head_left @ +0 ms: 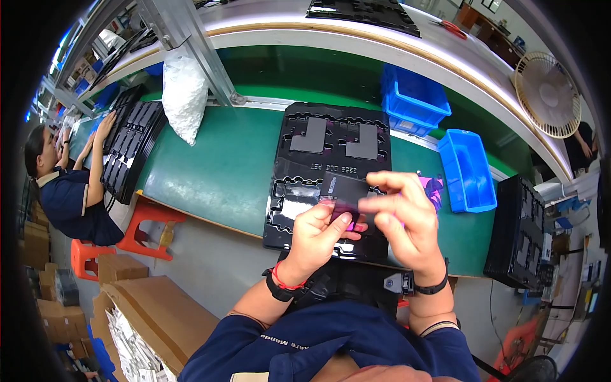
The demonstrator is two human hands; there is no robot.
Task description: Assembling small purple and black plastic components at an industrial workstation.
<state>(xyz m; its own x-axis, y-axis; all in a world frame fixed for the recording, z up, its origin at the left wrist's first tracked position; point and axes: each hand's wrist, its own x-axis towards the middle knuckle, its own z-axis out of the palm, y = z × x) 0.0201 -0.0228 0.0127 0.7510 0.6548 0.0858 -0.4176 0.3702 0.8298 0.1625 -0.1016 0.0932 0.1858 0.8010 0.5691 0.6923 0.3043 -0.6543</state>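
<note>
My left hand (316, 235) grips a thin flat black piece (342, 189) with small white print on it. Glossy pink-purple film (345, 216) shows at its lower part, between thumb and fingers. My right hand (407, 213) is at the right edge of the piece, its fingers bent and apart, the foremost ones slightly blurred. Whether they touch the piece, I cannot tell. Beneath both hands lies a glossy black moulded tray (286, 143). Two grey L-shaped flat pieces, one on the left (310, 135) and one on the right (363, 142), sit in its far pockets.
Crumpled pink-purple film (432, 189) lies right of the tray on the green table (219, 159). Blue bins (468, 172) and stacked black trays (517, 232) stand further right. A white bag (184, 95) hangs at the back left. A co-worker (70, 184) sits left by more trays.
</note>
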